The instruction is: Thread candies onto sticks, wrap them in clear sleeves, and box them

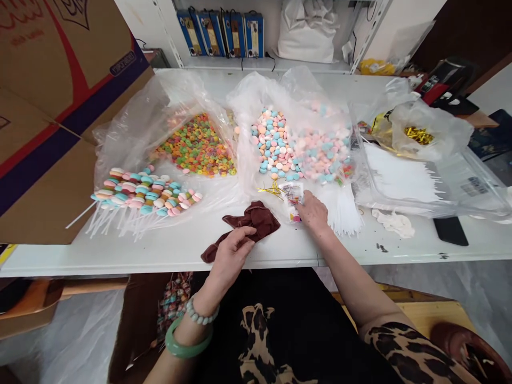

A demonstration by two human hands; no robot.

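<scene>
Two bare hands are working over a white table in the head view. Near the table's front edge, the left hand [234,250] is resting over the lower part of a crumpled brown cloth [264,220]; its fingers are curling inward, with the thumb lying close to the index finger. Most of the cloth's bunched part is lying just beyond and to the right of those fingertips, while a narrow end is stretching out to the left of the hand. The right hand [315,212] is reaching onto a small printed packet [292,193], its fingers bent and its fingertips touching the packet's right side. That packet is lying flat, mostly to the left of those fingers. With the undersides of the fingers hidden, I cannot tell whether either hand is pinching anything or merely touching it.

A few gold ties [274,188] are lying at the packet's left edge, and a fan of white sticks [347,210] is spreading just to the right of the right hand. Beyond the packet, pastel candies [274,141] are filling a clear plastic bag, and colourful ring candies [200,149] are heaping up in plastic to their left. Farther left, well apart from the left hand, finished candy skewers [148,194] are lying in a pile, their bare stick ends pointing toward the person. On the right, a clear tray [476,184] is holding more white sticks, and a crumpled tissue [394,223] is lying in front of it.
</scene>
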